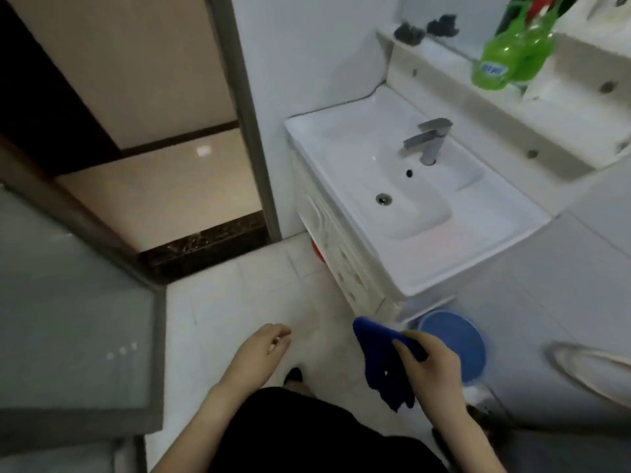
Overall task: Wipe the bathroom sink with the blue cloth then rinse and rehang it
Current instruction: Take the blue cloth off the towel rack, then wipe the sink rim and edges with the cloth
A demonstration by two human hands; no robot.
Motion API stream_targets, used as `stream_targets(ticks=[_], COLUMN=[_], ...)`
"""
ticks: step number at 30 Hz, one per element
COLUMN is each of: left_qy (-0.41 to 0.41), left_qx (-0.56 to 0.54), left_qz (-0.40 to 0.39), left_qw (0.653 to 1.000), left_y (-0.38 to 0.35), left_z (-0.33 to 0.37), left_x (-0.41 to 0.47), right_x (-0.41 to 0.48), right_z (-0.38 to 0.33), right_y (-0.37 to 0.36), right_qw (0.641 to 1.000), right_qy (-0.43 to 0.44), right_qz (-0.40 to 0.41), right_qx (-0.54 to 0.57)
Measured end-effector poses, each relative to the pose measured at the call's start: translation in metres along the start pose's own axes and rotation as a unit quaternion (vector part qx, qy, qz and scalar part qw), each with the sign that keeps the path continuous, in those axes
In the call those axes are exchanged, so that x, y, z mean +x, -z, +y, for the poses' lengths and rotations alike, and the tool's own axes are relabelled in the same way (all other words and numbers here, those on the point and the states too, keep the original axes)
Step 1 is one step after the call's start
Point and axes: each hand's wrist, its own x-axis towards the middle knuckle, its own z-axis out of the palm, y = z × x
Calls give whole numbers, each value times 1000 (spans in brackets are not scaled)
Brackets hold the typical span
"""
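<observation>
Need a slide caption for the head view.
Right hand holds the blue cloth in front of the white sink; left hand empty.

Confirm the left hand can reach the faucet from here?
Probably yes: the left hand holds nothing, and the sink basin between it and the faucet is unobstructed; it would need a forward stretch.

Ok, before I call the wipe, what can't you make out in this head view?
All head view.
Blue cloth: part hidden under the right hand.
Green bottle: label too blurred to read.
Blue tub: partly hidden by the cabinet and hand.
Red thing under the cabinet: mostly hidden.
Dark items on the shelf: too blurred to name.
Cloth's hook or rail: none in view.
</observation>
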Motion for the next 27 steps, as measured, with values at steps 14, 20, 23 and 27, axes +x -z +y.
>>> stream_targets(ticks=[14,20,23,27], left_qy=[158,80,60,58], left_qx=[-57,-41,-43,-54], left_qz=[73,37,31,23], left_qw=[983,995,997,997], left_y=[143,205,223,233], left_z=[-144,-129,-119,-113], left_x=[44,142,192,257], right_x=[108,166,204,264], right_z=[-125,-161,-172,-181], right_y=[-167,-171,-168,-170], right_qw=[998,999,998,997], right_qy=[9,-15,-42,-42], right_qz=[-52,25,48,61], right_qx=[27,35,29,12])
